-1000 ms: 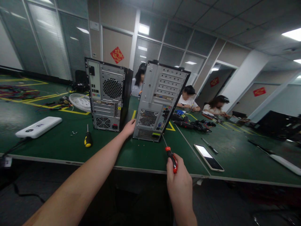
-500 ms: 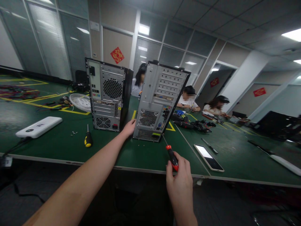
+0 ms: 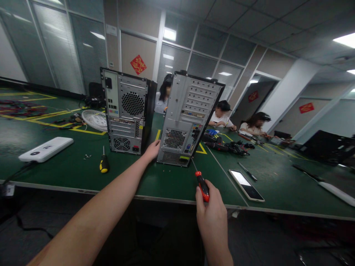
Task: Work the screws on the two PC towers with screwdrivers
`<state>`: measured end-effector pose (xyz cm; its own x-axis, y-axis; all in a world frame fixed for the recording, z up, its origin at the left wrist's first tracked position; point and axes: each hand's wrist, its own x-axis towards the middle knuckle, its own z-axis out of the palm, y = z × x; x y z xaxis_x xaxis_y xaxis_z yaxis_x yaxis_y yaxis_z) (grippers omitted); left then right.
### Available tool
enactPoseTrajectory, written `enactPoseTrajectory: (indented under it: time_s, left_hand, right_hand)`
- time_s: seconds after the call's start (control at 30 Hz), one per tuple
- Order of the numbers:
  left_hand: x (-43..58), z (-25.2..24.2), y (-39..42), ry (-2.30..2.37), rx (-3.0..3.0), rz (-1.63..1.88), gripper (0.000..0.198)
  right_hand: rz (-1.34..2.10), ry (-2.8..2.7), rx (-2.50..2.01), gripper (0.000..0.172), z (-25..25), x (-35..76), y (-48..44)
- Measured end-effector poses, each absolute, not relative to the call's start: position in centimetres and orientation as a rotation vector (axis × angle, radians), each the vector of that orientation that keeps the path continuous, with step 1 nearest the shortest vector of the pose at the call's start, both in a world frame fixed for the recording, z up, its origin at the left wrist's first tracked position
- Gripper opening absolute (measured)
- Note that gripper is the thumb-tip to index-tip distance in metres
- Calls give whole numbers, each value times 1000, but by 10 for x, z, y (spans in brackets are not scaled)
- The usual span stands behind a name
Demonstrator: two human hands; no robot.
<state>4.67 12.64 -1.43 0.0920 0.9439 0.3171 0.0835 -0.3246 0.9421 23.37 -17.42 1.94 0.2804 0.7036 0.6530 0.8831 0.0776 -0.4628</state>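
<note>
As the right hand [image 3: 213, 207] grips a screwdriver [image 3: 202, 184], the left hand [image 3: 152, 151], grip unclear, touches the right computer [image 3: 187, 120], likely heavy, stiff and best held by both sides.

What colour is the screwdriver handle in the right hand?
Screwdriver handle: black and red, head view.

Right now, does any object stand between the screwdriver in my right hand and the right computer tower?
Nothing visible does: the shaft of the screwdriver in your right hand points at the lower right corner of the computer tower. Whether its tip touches is unclear. The phone lies right of this line.
</note>
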Motion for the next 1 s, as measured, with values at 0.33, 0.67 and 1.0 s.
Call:
enactPoseTrajectory:
  time_s: [0.33,0.67,1.0]
  left_hand:
    - [44,-17,129,1054,1577,1290,59]
    - [44,-13,124,1053,1572,1275,59]
    - [47,-8,121,1041,1599,1311,49]
  right_hand:
    - [-143,-1385,-1774,60,23,231,-175]
    - [8,-1288,-1903,62,28,230,-177]
    - [-263,-1399,-1636,37,20,230,-172]
